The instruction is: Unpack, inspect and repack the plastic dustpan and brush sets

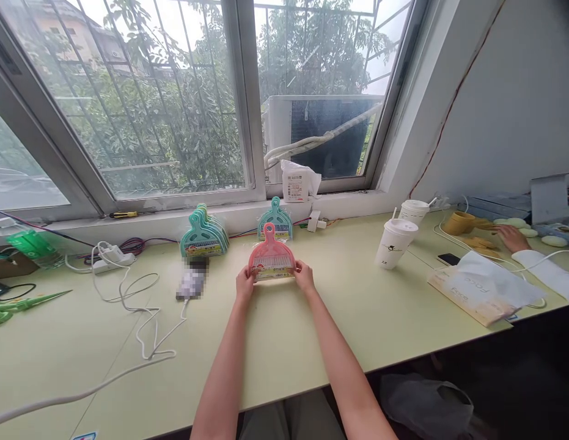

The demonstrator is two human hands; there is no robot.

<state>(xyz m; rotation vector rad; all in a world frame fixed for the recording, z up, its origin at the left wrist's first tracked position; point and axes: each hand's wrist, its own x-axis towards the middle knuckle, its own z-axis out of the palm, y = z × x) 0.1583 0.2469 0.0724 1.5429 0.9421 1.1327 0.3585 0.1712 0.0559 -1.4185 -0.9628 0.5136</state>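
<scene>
Upright on the table stands a pink mini dustpan and brush set (271,252) in clear wrapping with a yellow label. My left hand (245,283) grips its lower left corner, and my right hand (304,276) closes on the lower right corner. Just behind it, a teal dustpan set (275,219) leans by the window sill. Farther left, a row of several teal and green dustpan sets (203,232) stands close together. A phone-like object (191,282), partly pixelated, lies left of my left hand with a white cable plugged in.
White cables (149,330) and a power strip (110,261) spread over the left side, near green scissors (32,300). Two paper cups (394,245) with straws stand right. Beyond them are a tissue pack (483,290), a dark phone (448,259) and another person's hand (512,237).
</scene>
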